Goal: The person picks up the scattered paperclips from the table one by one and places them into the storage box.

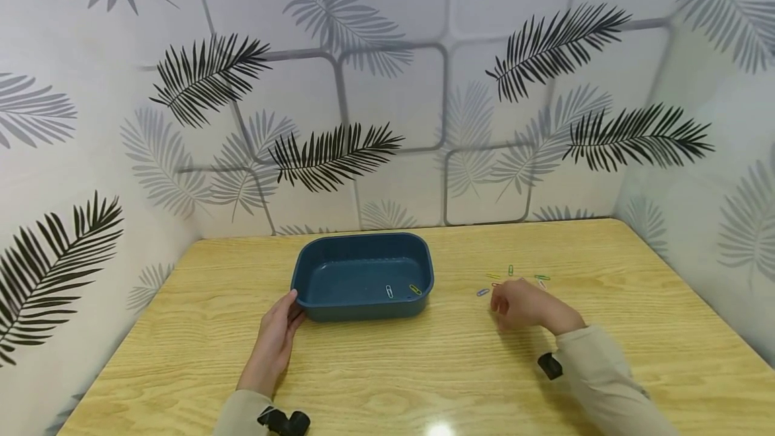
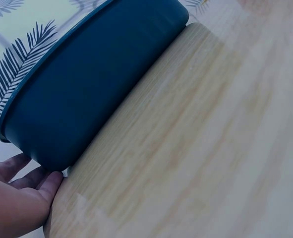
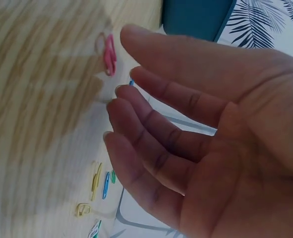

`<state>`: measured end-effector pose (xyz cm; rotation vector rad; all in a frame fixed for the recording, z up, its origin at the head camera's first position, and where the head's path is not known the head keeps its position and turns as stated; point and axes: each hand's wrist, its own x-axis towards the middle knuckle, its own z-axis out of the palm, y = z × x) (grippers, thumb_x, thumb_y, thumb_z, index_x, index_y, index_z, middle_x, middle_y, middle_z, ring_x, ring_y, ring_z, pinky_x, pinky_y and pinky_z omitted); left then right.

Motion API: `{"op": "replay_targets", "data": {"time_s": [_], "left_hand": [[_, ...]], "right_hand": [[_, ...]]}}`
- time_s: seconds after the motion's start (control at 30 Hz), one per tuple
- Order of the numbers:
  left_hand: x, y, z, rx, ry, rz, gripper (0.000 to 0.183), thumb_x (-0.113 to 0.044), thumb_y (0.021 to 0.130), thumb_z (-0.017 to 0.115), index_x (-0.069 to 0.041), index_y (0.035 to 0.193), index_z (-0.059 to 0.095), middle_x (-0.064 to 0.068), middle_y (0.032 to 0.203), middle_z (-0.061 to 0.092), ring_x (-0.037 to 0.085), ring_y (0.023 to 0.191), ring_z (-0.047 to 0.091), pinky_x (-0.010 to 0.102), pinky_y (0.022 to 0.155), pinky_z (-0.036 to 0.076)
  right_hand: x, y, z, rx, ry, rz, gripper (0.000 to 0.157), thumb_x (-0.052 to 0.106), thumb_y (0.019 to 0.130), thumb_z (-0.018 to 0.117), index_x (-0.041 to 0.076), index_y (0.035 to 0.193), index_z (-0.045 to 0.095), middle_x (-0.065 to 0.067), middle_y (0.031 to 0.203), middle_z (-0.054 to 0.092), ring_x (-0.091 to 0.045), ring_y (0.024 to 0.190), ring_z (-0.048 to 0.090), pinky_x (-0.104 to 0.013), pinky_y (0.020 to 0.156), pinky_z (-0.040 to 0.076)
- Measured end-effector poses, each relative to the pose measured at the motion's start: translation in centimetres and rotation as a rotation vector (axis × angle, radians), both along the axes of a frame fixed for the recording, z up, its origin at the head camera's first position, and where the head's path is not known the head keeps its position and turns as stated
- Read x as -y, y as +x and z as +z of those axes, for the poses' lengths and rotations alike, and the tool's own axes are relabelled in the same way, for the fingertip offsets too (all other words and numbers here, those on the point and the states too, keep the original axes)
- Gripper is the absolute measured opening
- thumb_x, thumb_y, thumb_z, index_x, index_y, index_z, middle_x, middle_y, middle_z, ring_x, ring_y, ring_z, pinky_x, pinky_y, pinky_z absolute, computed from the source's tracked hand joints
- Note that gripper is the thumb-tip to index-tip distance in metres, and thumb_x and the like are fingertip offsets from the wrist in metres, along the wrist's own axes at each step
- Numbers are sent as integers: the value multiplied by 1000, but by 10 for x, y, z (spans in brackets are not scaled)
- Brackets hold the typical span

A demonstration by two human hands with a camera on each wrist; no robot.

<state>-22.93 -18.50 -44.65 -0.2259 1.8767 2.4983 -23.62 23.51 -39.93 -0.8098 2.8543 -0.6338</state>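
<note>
A dark blue rectangular tray (image 1: 363, 313) stands on the table, with a white paper clip (image 1: 389, 291) and a yellow paper clip (image 1: 415, 289) lying inside. My left hand (image 1: 277, 336) grips its front left corner, thumb at the rim and fingers against the lower side (image 2: 52, 148). Over the table to the right of the tray is my right hand (image 1: 525, 306), its fingers gently bent with nothing between them. Just off its fingertips lies a pink paper clip (image 3: 109, 55) in the right wrist view. A blue paper clip (image 1: 483, 292) rests to the left of that hand.
Behind the right hand lie several more clips, among them a yellow paper clip (image 1: 493, 276), an upright-lying green paper clip (image 1: 510, 270) and another green paper clip (image 1: 542, 277). The wood-grain table (image 1: 387, 375) ends at a leaf-patterned wall (image 1: 399, 180).
</note>
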Motion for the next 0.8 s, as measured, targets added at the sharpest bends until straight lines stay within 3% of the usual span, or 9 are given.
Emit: {"op": "replay_targets", "data": {"time_s": [0.2, 0.4, 0.6, 0.8], "left_hand": [[0, 0, -1, -1, -5, 4, 58, -28, 106, 40, 10, 147, 25, 24, 149, 29, 28, 134, 31, 37, 112, 27], [1, -1, -1, -1, 1, -1, 58, -27, 106, 40, 10, 147, 24, 25, 149, 28, 28, 135, 30, 38, 113, 26], [1, -1, -1, -1, -1, -1, 58, -28, 106, 40, 10, 147, 24, 24, 149, 28, 28, 134, 30, 38, 113, 26], [0, -1, 0, -3, -2, -5, 58, -28, 106, 39, 10, 148, 24, 24, 149, 28, 29, 134, 30, 38, 113, 26]], "right_hand": [[1, 0, -2, 38, 22, -20, 17, -4, 67, 74, 7, 73, 63, 5, 69, 53, -9, 63, 44, -27, 57, 42], [1, -2, -6, 46, 25, -28, 17, -5, 67, 73, 8, 72, 63, 6, 68, 54, -9, 62, 45, -25, 56, 43], [3, -1, -3, -36, 31, 2, 21, -7, 69, 71, 10, 69, 59, 7, 65, 50, -8, 59, 42, -26, 55, 39], [4, 0, -4, -66, 60, -40, 24, -12, 76, 67, 10, 68, 59, 5, 65, 51, -11, 59, 42, -27, 54, 40]]}}
